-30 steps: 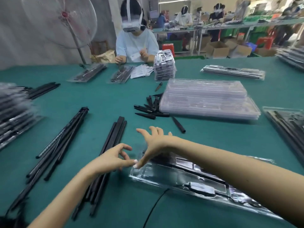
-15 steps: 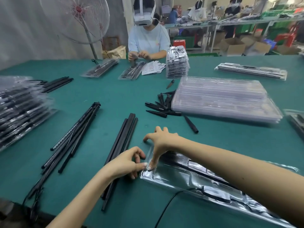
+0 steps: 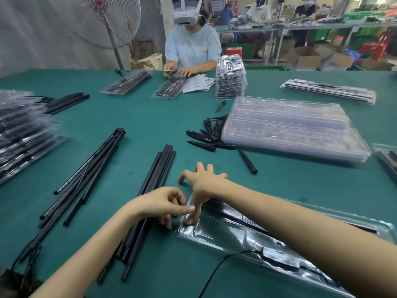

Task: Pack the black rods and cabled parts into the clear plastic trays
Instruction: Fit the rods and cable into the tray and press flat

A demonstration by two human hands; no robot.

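Tray (image 3: 225, 235), clear plastic, lies on the green table (image 3: 139, 125) at lower right, angled away to the right. Both hands meet at its near-left corner. The right hand (image 3: 206, 186) has its fingers spread, with the thumb (image 3: 191, 218) pressed down into the corner pocket and the other fingertips reaching toward the cloth beyond the rim. The left hand (image 3: 160, 204) has its fingers curled, thumb tip against the tray's edge just beside the right thumb; whether it pinches the rim or only touches it cannot be told. The left forearm lies across a bundle of black rods (image 3: 154, 179) that runs just left of the tray. Inside the tray, a black rod sits in the long far channel under the right arm, and a dark block with a cable (image 3: 214, 267) rests in a nearer pocket, the cable trailing over the rim onto the table.

Farther left lies a second rod bundle (image 3: 90, 175). Short black spikes (image 3: 206, 138) are scattered ahead, touching a stack of empty trays (image 3: 290, 130). Packed trays are piled at the far left (image 3: 23, 134). Across the table a person (image 3: 192, 46) in a headset handles another tray, a standing fan (image 3: 103, 20) to their side.
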